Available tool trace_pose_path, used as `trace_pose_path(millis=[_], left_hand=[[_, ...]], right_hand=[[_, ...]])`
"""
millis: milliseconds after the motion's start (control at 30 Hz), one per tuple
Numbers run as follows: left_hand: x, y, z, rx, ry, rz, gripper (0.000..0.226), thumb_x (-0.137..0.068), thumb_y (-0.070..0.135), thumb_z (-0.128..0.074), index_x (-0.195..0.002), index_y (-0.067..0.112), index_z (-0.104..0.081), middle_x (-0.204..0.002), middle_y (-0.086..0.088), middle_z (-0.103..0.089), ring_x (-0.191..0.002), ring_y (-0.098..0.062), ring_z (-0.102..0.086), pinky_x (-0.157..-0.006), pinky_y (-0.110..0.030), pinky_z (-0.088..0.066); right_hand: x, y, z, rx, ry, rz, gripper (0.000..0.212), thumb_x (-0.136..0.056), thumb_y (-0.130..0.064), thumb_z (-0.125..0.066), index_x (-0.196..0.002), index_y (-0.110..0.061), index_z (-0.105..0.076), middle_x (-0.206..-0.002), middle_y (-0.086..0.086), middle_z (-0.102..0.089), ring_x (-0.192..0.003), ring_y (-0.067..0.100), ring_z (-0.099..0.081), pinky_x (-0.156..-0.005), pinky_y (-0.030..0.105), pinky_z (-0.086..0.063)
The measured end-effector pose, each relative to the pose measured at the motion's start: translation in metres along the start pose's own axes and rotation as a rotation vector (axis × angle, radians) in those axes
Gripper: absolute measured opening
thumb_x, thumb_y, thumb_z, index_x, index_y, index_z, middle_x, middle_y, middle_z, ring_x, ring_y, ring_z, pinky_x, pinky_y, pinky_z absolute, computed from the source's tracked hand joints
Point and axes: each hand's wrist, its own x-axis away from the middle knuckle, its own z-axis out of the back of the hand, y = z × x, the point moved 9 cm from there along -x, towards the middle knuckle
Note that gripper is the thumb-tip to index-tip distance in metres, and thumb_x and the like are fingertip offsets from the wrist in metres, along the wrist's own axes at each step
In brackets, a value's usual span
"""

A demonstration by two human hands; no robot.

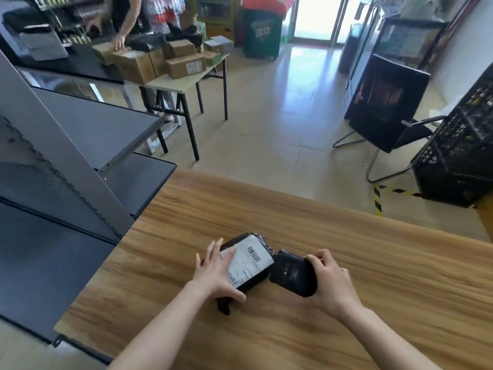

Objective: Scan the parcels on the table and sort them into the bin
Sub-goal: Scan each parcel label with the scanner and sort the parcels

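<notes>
Left hand (pixel 217 273): fingers spread and straight, lying flat on the parcel (pixel 256 280), thumb along its near edge. Presses, no curl round it.
Parcel: black bag, white label (pixel 246 264) face up with barcode, lying on the table (pixel 360 263) under the left hand.
Right hand (pixel 332 280): fingers wrapped round a black scanner (pixel 292 276), whose front end is just beside the parcel's right edge.
Left of the left hand: dark metal shelf (pixel 80 161).
Far right beyond the right hand: black bin (pixel 458 156) on the floor, chair (pixel 394 140) near it.
Far beyond the left hand: second table (pixel 186 81) stacked with cardboard boxes (pixel 185 65); another person's hand (pixel 119 44) rests on one.
</notes>
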Motion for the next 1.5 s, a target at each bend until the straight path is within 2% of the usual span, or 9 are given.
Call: trace_pose_path(millis=[233, 367, 533, 700, 833, 933, 1067, 1233, 1500], left_hand=[[-0.016, 0.013, 0.012, -0.089, 0.239, -0.167, 0.097, -0.065, 0.048, -0.07, -0.147, 0.033, -0.02, -0.146, 0.001, -0.025, -0.137, -0.023, -0.023, -0.117, -0.044, -0.016], [-0.03, 0.006, 0.042, -0.194, 0.315, -0.332, 0.095, -0.068, 0.041, -0.072, -0.149, 0.033, -0.022, -0.148, 0.0, -0.028, -0.139, -0.024, -0.023, -0.118, -0.043, -0.014], [-0.04, -0.008, 0.06, -0.287, 0.334, -0.393, 0.093, -0.072, 0.04, -0.072, -0.15, 0.031, -0.022, -0.149, -0.004, -0.028, -0.139, -0.027, -0.022, -0.118, -0.045, -0.012], [-0.046, -0.016, 0.067, -0.346, 0.372, -0.447, 0.102, -0.047, 0.05, -0.082, -0.137, 0.031, -0.039, -0.13, -0.005, -0.053, -0.122, -0.025, -0.035, -0.104, -0.046, -0.04], [-0.041, -0.017, 0.069, -0.34, 0.352, -0.447, 0.092, -0.071, 0.036, -0.073, -0.15, 0.031, -0.026, -0.15, -0.006, -0.03, -0.14, -0.029, -0.024, -0.117, -0.044, -0.015], [-0.034, -0.018, 0.072, -0.367, 0.333, -0.424, 0.09, -0.075, 0.036, -0.07, -0.151, 0.031, -0.021, -0.152, -0.006, -0.024, -0.142, -0.028, -0.018, -0.119, -0.043, -0.009], [-0.022, -0.014, 0.074, -0.357, 0.376, -0.443, 0.092, -0.069, 0.045, -0.074, -0.148, 0.031, -0.029, -0.149, -0.006, -0.032, -0.138, -0.028, -0.022, -0.118, -0.046, -0.015], [-0.007, 0.007, 0.07, -0.397, 0.277, -0.392, 0.092, -0.073, 0.043, -0.069, -0.149, 0.032, -0.019, -0.153, -0.004, -0.02, -0.14, -0.028, -0.018, -0.114, -0.042, -0.021], [0.018, 0.112, 0.063, -0.345, 0.272, -0.473, 0.098, -0.066, 0.047, -0.07, -0.148, 0.038, -0.018, -0.148, -0.002, -0.024, -0.135, -0.026, -0.023, -0.111, -0.043, -0.029]], right_hand=[[-0.011, 0.0, 0.021, 0.112, -0.033, -0.059, 0.09, -0.06, -0.038, -0.083, -0.139, -0.025, -0.041, -0.126, -0.006, -0.033, -0.103, 0.015, -0.045, -0.097, 0.033, -0.04], [-0.016, -0.009, 0.022, 0.107, -0.038, -0.072, 0.093, -0.056, -0.039, -0.086, -0.138, -0.025, -0.043, -0.123, -0.007, -0.033, -0.094, 0.012, -0.038, -0.095, 0.035, -0.045], [-0.026, -0.028, 0.016, 0.188, -0.043, -0.057, 0.094, -0.055, -0.039, -0.087, -0.138, -0.027, -0.043, -0.127, -0.006, -0.034, -0.111, 0.016, -0.047, -0.101, 0.039, -0.041], [-0.026, -0.038, 0.011, 0.209, -0.031, -0.073, 0.092, -0.057, -0.035, -0.085, -0.138, -0.027, -0.043, -0.128, -0.005, -0.034, -0.116, 0.017, -0.046, -0.099, 0.039, -0.04], [-0.02, -0.039, 0.009, 0.225, -0.019, -0.081, 0.09, -0.059, -0.036, -0.083, -0.138, -0.027, -0.041, -0.13, -0.005, -0.032, -0.119, 0.017, -0.044, -0.098, 0.038, -0.039], [-0.014, -0.035, 0.01, 0.221, -0.012, -0.091, 0.091, -0.059, -0.037, -0.084, -0.138, -0.026, -0.041, -0.129, -0.005, -0.032, -0.118, 0.017, -0.044, -0.097, 0.038, -0.04], [0.001, -0.027, 0.013, 0.182, 0.007, -0.11, 0.09, -0.06, -0.038, -0.082, -0.139, -0.027, -0.041, -0.128, -0.005, -0.031, -0.115, 0.015, -0.044, -0.1, 0.038, -0.04], [0.029, -0.008, 0.019, 0.043, 0.054, -0.153, 0.091, -0.057, -0.042, -0.082, -0.138, -0.027, -0.042, -0.122, -0.008, -0.03, -0.109, 0.013, -0.047, -0.095, 0.034, -0.041], [0.106, 0.075, 0.033, -0.164, 0.197, -0.336, 0.094, -0.059, -0.041, -0.078, -0.142, -0.028, -0.038, -0.124, -0.009, -0.034, -0.113, 0.012, -0.048, -0.098, 0.031, -0.04]])
